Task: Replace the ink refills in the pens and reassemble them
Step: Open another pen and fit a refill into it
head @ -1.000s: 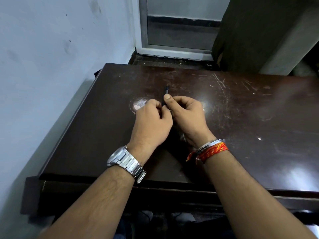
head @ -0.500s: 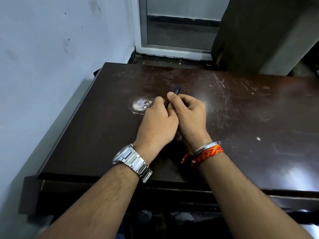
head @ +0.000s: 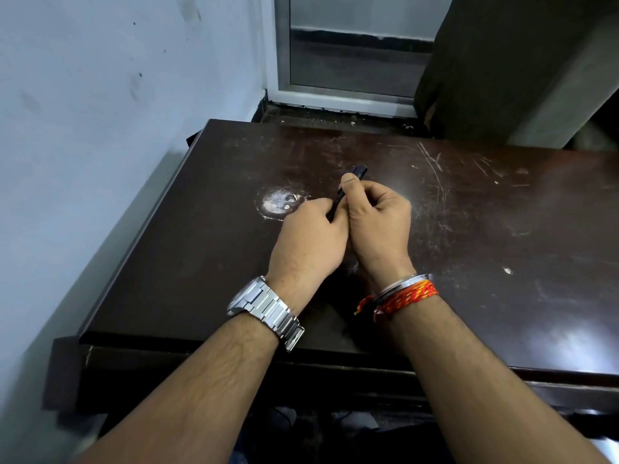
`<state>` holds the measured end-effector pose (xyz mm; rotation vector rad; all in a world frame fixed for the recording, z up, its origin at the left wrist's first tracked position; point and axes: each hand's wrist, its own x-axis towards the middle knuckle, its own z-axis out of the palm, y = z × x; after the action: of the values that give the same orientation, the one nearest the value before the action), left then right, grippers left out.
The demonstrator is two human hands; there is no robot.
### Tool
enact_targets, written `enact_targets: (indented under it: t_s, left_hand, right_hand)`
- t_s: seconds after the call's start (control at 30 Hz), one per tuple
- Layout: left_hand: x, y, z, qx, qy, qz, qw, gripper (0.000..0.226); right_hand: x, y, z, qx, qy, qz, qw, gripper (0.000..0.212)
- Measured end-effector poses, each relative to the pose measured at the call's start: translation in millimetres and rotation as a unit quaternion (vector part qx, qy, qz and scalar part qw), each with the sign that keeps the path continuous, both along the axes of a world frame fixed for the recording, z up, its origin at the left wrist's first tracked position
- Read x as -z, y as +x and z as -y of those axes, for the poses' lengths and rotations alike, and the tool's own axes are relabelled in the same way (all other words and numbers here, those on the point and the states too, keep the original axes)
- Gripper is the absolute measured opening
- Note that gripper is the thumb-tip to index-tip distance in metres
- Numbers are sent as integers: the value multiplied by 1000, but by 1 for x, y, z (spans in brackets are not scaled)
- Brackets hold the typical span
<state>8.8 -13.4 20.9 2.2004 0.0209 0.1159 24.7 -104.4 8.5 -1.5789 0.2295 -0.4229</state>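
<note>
A dark pen [head: 358, 170] pokes out above my right thumb, tilted up and to the right; most of its length is hidden between my hands. My right hand [head: 378, 222] is closed around its upper part, thumb pressed along the barrel. My left hand [head: 306, 241], with a steel watch on the wrist, grips the lower end just left of it, knuckles touching the right hand. Both hands hover over the middle of a dark brown table [head: 469, 229]. Any refill or loose pen part is hidden from me.
The table is scratched and has a round white worn patch [head: 279, 202] just left of my hands. A pale wall [head: 100, 128] runs along the table's left side. A window frame [head: 338, 98] and a dark curtain [head: 485, 61] stand behind it.
The pen's free end has swung from pointing straight away to tilting right. Both hands have drifted slightly right and stayed closed on it.
</note>
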Motion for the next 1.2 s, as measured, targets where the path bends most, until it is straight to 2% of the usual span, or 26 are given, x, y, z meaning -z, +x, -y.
enact_targets:
  t_s: [0.13,0.23,0.4,0.7,0.87,0.93,1.0,1.07,1.13,1.2]
  left_hand:
    - [3,-6,-5,-22,-10,-16,1000,48]
    - [0,-5,-9,-68,-32,-16,997,39]
    - [-3,-2,-11,-78,-55,-15,995,32]
    - [4,-2,-9,-61,-41,-14,997,31]
    - [8,-2,-6,-56,-33,-12,998,30]
    - [8,-1,-6,-51,-37,-12,998,30]
    - [8,-2,-6,-43,-46,-12,998,30]
    - [9,-2,-6,-36,-50,-4,998,28]
    - [8,-3,-7,-23,-37,13,999,22]
    - [8,-4,-7,-14,-18,33,999,19]
  right_hand:
    - [-6,4,10,62,6,-16,998,42]
    - [-9,5,25,127,-128,-14,984,43]
    - [-12,-1,37,65,-303,-56,949,14]
    - [-8,-5,32,-5,-434,-141,890,18]
    - [-7,-4,32,3,-457,-138,879,25]
    - [-7,-4,31,18,-453,-99,886,26]
    - [-9,-3,29,38,-401,-48,914,27]
    - [-11,-3,26,30,-317,-24,948,32]
    - [-12,-3,23,-24,-215,-46,975,36]
    - [-11,-4,18,-72,-126,-60,988,35]
